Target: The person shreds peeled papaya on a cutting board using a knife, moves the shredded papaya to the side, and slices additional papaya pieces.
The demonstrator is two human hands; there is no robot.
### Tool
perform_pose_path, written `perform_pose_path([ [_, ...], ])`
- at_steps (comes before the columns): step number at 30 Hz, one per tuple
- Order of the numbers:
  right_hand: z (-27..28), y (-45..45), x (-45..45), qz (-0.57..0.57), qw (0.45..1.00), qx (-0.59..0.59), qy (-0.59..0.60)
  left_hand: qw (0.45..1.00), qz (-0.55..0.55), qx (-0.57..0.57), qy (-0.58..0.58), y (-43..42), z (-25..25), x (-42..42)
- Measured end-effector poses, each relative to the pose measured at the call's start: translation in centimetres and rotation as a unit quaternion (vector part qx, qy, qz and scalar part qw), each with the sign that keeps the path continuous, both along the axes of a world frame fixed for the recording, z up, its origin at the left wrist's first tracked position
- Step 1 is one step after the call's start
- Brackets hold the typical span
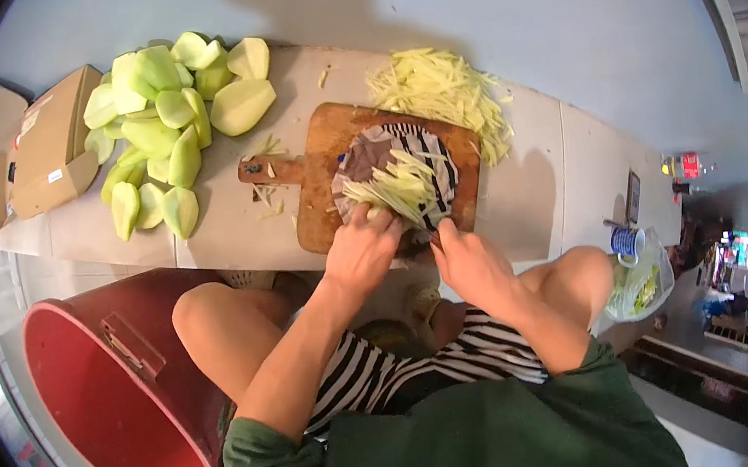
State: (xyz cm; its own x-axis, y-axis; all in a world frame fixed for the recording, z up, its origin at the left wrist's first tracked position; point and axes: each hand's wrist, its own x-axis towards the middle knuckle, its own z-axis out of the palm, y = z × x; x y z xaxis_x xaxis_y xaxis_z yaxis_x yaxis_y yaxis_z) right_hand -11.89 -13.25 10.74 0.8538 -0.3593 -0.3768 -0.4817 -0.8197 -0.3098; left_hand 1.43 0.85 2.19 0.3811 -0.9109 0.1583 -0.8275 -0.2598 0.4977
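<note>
A wooden cutting board (pixel 318 142) with a handle lies on the tiled counter, and a striped cloth (pixel 371 154) is spread on it. On the cloth rests a small heap of pale green strips (pixel 410 182). My left hand (pixel 364 249) is at the near edge of this heap, its fingers curled down; what they hold, if anything, is hidden. Close by on the right, my right hand (pixel 471 263) is closed around a dark, thin thing at the board's near edge, too hidden to name. A bigger pile of cut strips (pixel 440 90) sits behind the board.
Peeled green pieces (pixel 158 134) are heaped on the counter at the left, beside an open cardboard box (pixel 55 147). A large red bin (pixel 123 395) stands below left. At the right are a plastic bag (pixel 647 289) and a blue-and-white cup (pixel 627 242).
</note>
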Motion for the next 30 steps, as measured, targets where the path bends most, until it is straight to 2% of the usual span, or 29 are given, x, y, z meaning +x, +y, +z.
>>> perform_pose_path([
  [2, 2.2, 0.5, 0.7, 0.035, 0.999, -0.008, 0.004, 1.0, 0.002, 0.005, -0.006, 0.0, -0.1, -0.1],
  [5, -1.5, -0.2, -0.4, 0.025, 1.0, 0.0, -0.011, 1.0, 0.0, 0.017, 0.01, 0.6, -0.5, -0.7],
  [11, 1.3, 0.4, 0.9, 0.021, 1.0, -0.001, -0.009, 1.0, 0.016, -0.016, -0.011, 0.0, -0.4, 0.3],
  [15, -1.1, 0.4, 0.2, 0.016, 1.0, -0.008, -0.018, 1.0, -0.015, 0.016, 0.006, 0.4, -0.3, 0.0],
  [19, 2.2, 1.1, 0.6, 0.018, 1.0, 0.0, 0.016, 1.0, -0.001, 0.001, -0.014, 0.3, -0.2, 0.1],
  [22, -1.7, 0.2, -0.1, 0.002, 1.0, 0.009, -0.008, 1.0, 0.007, -0.009, -0.002, 0.3, -0.1, -0.5],
  [26, 1.0, 1.0, 0.3, 0.029, 0.999, -0.022, 0.002, 1.0, 0.002, -0.013, -0.003, 0.5, -0.7, -0.3],
  [28, 1.9, 1.3, 0.3, 0.01, 0.999, 0.01, -0.051, 1.0, 0.005, -0.014, -0.022, 0.5, -1.2, -0.5],
  [30, -1.4, 1.0, -1.1, 0.005, 0.999, 0.008, -0.053, 1.0, 0.002, -0.014, -0.006, 0.8, -1.2, -1.0],
])
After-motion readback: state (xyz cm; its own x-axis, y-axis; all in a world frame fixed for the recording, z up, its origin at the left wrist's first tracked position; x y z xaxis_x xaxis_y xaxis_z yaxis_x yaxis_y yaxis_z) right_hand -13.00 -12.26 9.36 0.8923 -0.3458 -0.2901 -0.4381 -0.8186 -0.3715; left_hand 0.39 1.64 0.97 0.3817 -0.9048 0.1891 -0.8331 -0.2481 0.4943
